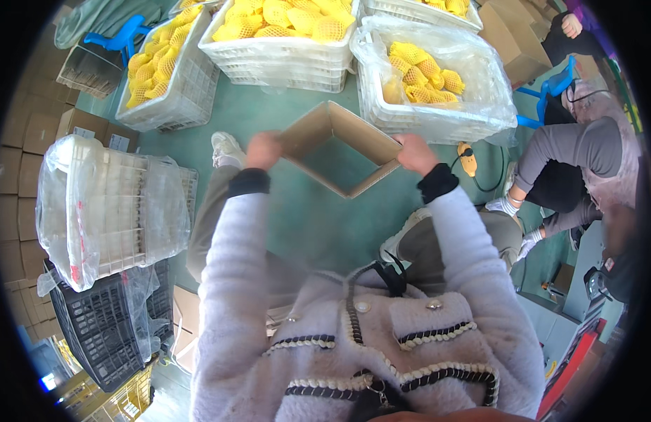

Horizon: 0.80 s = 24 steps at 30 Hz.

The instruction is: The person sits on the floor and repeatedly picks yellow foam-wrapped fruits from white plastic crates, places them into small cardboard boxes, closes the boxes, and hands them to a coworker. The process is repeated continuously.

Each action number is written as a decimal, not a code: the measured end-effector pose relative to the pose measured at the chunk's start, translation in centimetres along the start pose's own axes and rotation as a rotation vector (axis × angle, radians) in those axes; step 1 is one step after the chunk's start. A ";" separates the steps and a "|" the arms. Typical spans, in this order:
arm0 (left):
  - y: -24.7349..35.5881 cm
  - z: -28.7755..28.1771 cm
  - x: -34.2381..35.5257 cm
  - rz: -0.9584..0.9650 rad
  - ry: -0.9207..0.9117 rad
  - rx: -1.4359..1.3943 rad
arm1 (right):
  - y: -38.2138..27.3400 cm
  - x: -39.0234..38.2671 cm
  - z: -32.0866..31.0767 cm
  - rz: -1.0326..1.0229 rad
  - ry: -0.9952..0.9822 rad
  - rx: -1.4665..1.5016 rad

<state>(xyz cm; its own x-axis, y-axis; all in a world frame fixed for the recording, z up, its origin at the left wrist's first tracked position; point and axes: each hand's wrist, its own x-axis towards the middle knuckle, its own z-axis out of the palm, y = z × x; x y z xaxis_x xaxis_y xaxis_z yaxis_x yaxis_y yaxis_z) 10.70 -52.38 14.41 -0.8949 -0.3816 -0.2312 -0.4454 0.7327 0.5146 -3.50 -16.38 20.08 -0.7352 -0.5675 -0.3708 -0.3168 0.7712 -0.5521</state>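
An unfolded cardboard box (pixel 304 137) hangs above the green floor, opened into a diamond-shaped frame with the floor showing through it. My left hand (pixel 263 151) grips its left corner and my right hand (pixel 417 152) grips its right corner. Both sets of fingers are closed on the cardboard. My forearms, in fuzzy pale sleeves with black cuffs, reach up from the lower edge between my knees.
White crates with yellow-netted items (pixel 422 76) line the back. Stacked crates (pixel 114 211) and cartons (pixel 20 176) fill the left. A yellow power strip (pixel 467 160) lies right of me, near a co-worker's gloved hands (pixel 501 206), a blue stool (pixel 556 84) and machinery (pixel 589 281).
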 end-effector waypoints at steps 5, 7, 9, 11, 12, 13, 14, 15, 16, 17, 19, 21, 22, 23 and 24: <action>2.6 -1.8 -2.9 0.057 -0.129 0.266 | 2.4 3.0 1.3 0.080 0.395 0.464; 3.9 -2.2 -4.1 0.202 -0.325 0.222 | 2.5 4.1 0.6 0.275 0.272 0.734; 5.2 -2.4 -4.9 0.355 -0.422 0.108 | 1.9 4.5 0.3 0.157 0.243 0.804; 6.8 -2.2 -5.4 0.213 -0.296 -0.231 | 1.1 4.0 0.9 0.085 0.281 0.946; 7.5 -1.9 -5.8 0.191 -0.221 -0.418 | 0.8 3.1 1.9 0.033 0.298 0.962; 8.1 -1.5 -6.3 0.232 -0.227 -0.436 | 0.4 2.1 3.2 0.088 0.335 0.833; 8.6 -1.1 -6.9 0.345 -0.191 -0.480 | 0.3 0.9 4.4 0.169 0.362 0.955; 8.9 -0.7 -7.7 0.467 -0.166 -0.518 | 0.3 0.1 5.4 0.357 0.316 1.032; 9.0 -0.3 -8.4 0.388 -0.238 -0.695 | 0.2 -0.3 6.3 0.217 0.353 0.934; 9.1 0.1 -9.1 0.343 -0.189 -0.599 | 0.1 -0.4 7.2 0.169 0.357 0.813; 9.2 0.8 -10.1 0.248 -0.076 -0.419 | -0.7 0.5 8.4 0.101 0.376 0.657; 9.2 1.3 -10.4 0.154 -0.071 -0.258 | -2.1 2.5 8.9 -0.051 0.453 0.580; 9.3 1.5 -10.3 0.116 -0.046 -0.191 | -2.6 3.2 8.9 0.029 0.446 0.587; 9.4 1.6 -10.1 0.023 -0.116 -0.117 | -3.1 3.4 8.8 0.029 0.473 0.594; 9.5 1.7 -9.8 -0.022 -0.143 -0.060 | -3.6 3.1 8.7 0.036 0.455 0.580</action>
<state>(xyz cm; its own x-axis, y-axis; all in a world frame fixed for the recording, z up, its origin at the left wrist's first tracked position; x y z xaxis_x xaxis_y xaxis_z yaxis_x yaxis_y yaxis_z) 15.21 -40.67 20.16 -0.8815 -0.3097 -0.3563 -0.4664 0.6885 0.5554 0.55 -23.41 14.39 -0.9549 -0.2719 -0.1193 -0.0126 0.4388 -0.8985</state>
